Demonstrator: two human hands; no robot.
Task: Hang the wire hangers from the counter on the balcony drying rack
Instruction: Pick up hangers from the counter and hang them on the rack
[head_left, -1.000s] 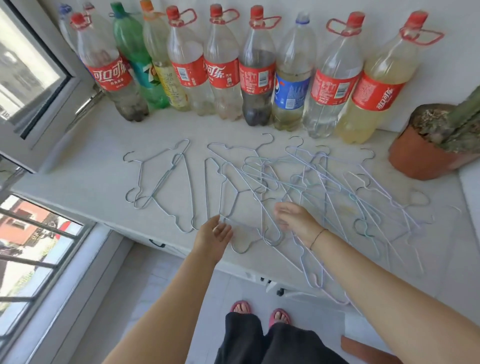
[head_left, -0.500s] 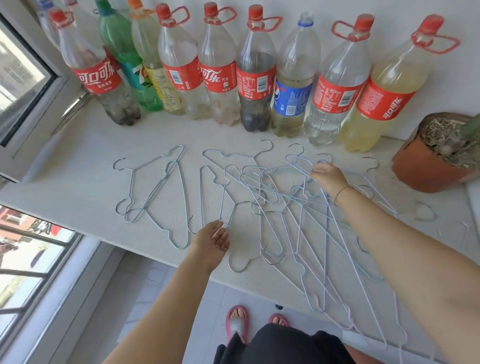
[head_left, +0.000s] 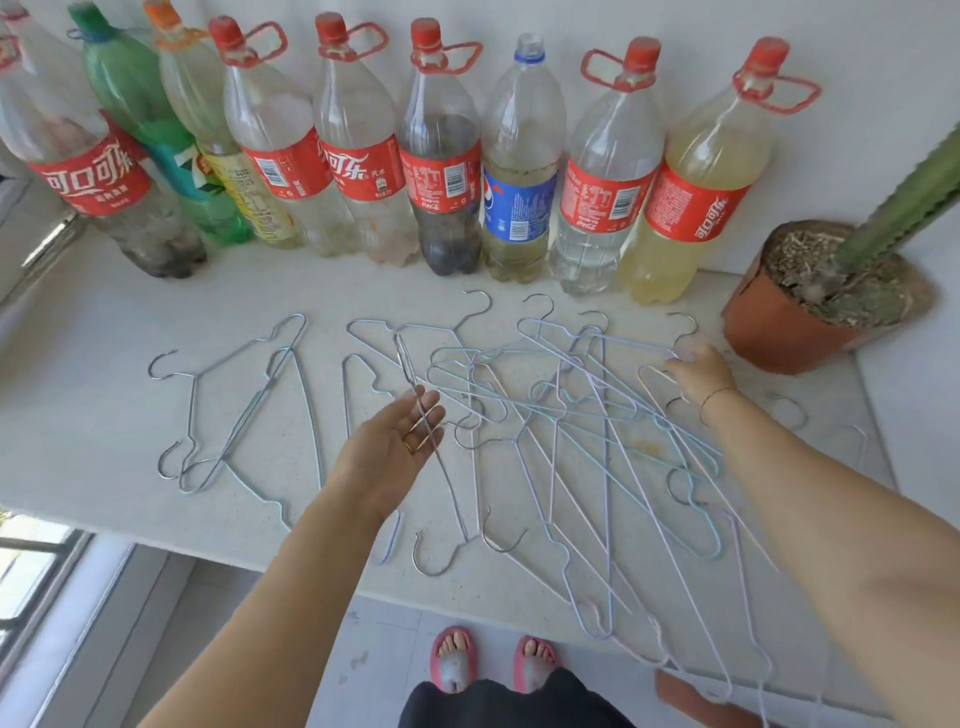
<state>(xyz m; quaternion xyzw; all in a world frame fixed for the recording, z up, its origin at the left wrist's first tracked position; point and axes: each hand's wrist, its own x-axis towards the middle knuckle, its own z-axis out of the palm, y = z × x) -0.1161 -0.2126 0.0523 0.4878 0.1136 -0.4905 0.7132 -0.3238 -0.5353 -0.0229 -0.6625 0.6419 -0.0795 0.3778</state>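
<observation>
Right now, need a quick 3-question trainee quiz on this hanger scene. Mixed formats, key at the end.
1. Short answer: is the left hand open or fisted?
2. Multiple choice: which hand reaches the wire hangers nearest the plant pot? A) left B) right C) neither
3. True or false: every label along the wall is red.
Key: 1. Open, palm showing. 2. B, the right hand. 3. False: one bottle has a blue label.
</observation>
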